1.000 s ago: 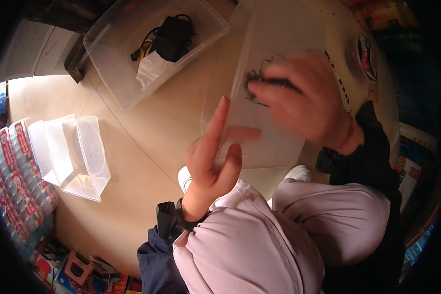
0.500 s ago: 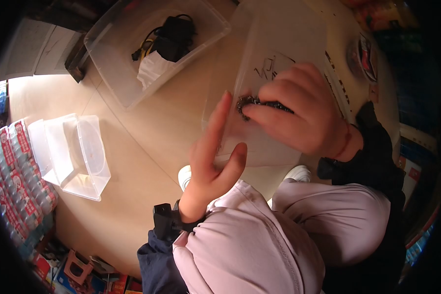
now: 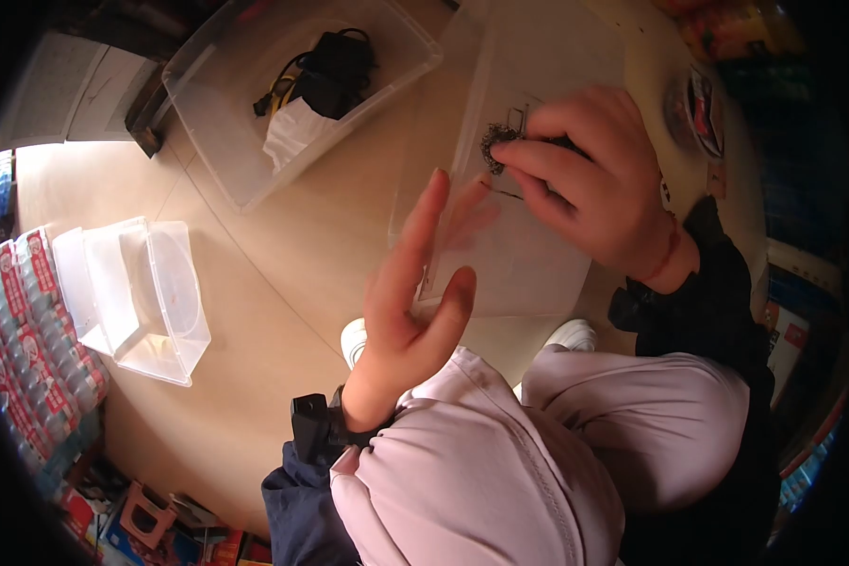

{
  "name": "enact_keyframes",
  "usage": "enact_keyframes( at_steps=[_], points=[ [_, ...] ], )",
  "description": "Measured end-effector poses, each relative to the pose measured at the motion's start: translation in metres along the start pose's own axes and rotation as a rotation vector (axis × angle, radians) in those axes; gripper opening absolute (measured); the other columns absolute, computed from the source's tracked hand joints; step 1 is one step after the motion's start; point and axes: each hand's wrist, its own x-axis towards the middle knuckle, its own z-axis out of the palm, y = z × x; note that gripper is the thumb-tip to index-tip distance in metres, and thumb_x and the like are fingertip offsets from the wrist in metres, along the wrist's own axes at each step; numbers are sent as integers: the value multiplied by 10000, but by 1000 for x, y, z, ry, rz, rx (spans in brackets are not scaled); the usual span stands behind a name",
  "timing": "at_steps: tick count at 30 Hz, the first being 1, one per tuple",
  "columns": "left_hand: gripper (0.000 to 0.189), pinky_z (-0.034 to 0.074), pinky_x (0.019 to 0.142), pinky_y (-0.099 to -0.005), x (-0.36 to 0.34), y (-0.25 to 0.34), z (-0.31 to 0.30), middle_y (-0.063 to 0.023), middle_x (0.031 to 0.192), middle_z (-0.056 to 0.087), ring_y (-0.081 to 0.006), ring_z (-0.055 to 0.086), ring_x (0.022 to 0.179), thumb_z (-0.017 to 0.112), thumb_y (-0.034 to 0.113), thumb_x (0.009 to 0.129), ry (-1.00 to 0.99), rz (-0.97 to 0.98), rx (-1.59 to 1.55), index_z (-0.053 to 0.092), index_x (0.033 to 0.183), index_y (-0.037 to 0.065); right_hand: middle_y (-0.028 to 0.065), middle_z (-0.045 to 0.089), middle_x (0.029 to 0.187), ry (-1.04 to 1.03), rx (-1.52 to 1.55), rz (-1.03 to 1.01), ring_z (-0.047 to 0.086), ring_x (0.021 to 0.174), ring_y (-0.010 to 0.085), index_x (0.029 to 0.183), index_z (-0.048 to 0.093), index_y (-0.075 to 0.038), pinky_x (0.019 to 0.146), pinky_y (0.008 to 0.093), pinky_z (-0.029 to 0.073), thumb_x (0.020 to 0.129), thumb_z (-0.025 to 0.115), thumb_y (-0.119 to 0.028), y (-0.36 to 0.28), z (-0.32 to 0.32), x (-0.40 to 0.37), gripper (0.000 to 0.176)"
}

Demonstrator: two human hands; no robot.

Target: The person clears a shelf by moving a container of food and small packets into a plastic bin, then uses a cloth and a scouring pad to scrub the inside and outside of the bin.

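Note:
My right hand pinches a clump of small dark metal pieces between thumb and fingers; I cannot make out their exact kind. It is over an upturned-looking translucent plastic box in front of my knees. By the fingertips are a thin dark wire-like piece and another bent thin piece. My left hand is open beside the box's left edge, index finger stretched forward and thumb apart, holding nothing. A blurred reddish reflection of it shows on the box's side.
A clear bin with black adapters and cables and white paper stands at the upper left. A small clear container lies on the tiled floor. Shrink-wrapped bottles line the left; packages lie lower left.
My right hand has moved up and away from me with the clump. The thin pieces on the box top are now partly covered by it. My left hand has barely moved.

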Motion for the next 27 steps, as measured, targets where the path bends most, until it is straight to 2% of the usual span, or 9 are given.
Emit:
enact_keyframes(
  at_steps=[1, 3, 9, 15, 17, 19, 20, 21, 27],
  points=[
    [731, 418, 1002, -387, 1, 3, 2, -240, 1500, 311, -333, 490, 1262, 510, -58, 825, 0, 0, 1, 201, 1487, -28, 26, 533, 812, 18, -11, -9, 521, 717, 214, 841, 654, -76, 663, 348, 392, 599, 722, -38, -1, 1, 0, 255],
    [764, 412, 988, -343, 7, 12, 10, -238, 1364, 501, -293, 569, 1189, 544, -80, 790, 105, 34, -10, 228, 1484, -26, 26, 536, 816, 15, 3, 6, 523, 717, 214, 841, 654, -78, 663, 349, 393, 602, 723, -35, 0, 1, -1, 253],
    [714, 419, 971, -317, 12, 18, 9, -177, 1272, 581, -211, 596, 1087, 582, -35, 843, 83, -152, 105, 258, 1479, -12, 30, 542, 826, 40, -18, 24, 530, 725, 220, 846, 653, -80, 672, 348, 401, 611, 725, -36, 1, 1, -3, 250],
    [652, 435, 933, -285, 5, 11, 7, -146, 1145, 662, -193, 627, 1053, 520, -87, 853, 111, -150, 51, 300, 1461, -7, 35, 542, 835, 14, 56, -65, 534, 733, 230, 859, 654, -91, 676, 361, 408, 604, 718, -105, -11, 4, -6, 263],
    [648, 447, 904, -273, 6, 10, 11, -146, 1149, 661, -194, 642, 1034, 504, -98, 853, 125, -143, -7, 298, 1461, -7, 36, 542, 836, 15, 67, -87, 534, 736, 232, 860, 655, -95, 672, 366, 408, 600, 713, -129, -12, 4, -8, 268],
    [646, 460, 876, -262, 7, 10, 12, -146, 1153, 659, -196, 658, 1015, 488, -108, 853, 138, -137, -65, 296, 1461, -7, 49, 565, 887, -42, -10, 31, 540, 750, 252, 951, 679, -111, 670, 381, 415, 567, 739, -34, -3, -1, -7, 397],
    [618, 472, 830, -271, 9, 10, 11, -170, 1188, 635, -226, 658, 1011, 493, -40, 902, 117, -132, -74, 256, 1472, -11, 49, 565, 887, -42, -11, 31, 540, 750, 252, 951, 679, -111, 670, 381, 415, 567, 739, -34, 1, -2, -6, 397],
    [604, 485, 784, -281, 9, 11, 11, -194, 1222, 610, -256, 659, 1006, 498, 29, 951, 96, -126, -81, 215, 1482, -15, 49, 566, 888, -40, -18, 21, 541, 751, 248, 952, 682, -112, 667, 381, 413, 572, 728, -34, 6, -2, -4, 390],
    [596, 483, 759, -260, 5, 8, 10, -237, 1334, 520, -268, 655, 1020, 468, 24, 958, 84, -129, -55, 196, 1486, -14, 31, 553, 867, -30, 17, -79, 538, 764, 228, 905, 682, -82, 673, 368, 404, 652, 676, -150, -6, 4, -5, 262]
  ],
)
